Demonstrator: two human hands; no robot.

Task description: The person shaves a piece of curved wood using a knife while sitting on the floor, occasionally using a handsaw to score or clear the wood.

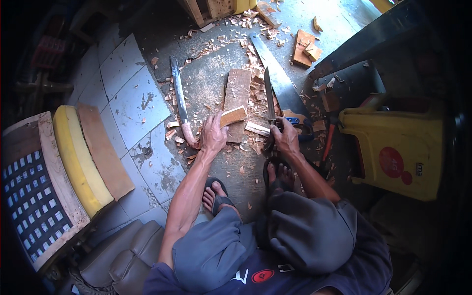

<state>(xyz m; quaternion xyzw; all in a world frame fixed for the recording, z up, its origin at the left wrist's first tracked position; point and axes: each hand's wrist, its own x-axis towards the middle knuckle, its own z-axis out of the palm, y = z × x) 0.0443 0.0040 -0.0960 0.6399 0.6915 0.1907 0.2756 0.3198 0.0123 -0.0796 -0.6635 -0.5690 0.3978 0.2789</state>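
My left hand point(213, 134) grips a small light wooden block point(233, 116) that rests on a flat brown board point(237, 101) lying on the floor. My right hand point(285, 136) is closed around the handle of a long dark knife point(269, 98), whose blade points away from me over the board's right edge. A pale short stick of wood point(257, 129) lies between my two hands, touching the right one. My feet in sandals point(219, 194) rest on the floor just below the hands.
A second machete point(179, 96) with a pale handle lies left of the board. A handsaw point(278, 81) lies to the right. Wood chips litter the floor. A yellow plastic container point(398, 152) stands at right, a woven chair seat with yellow cushion point(73, 157) at left.
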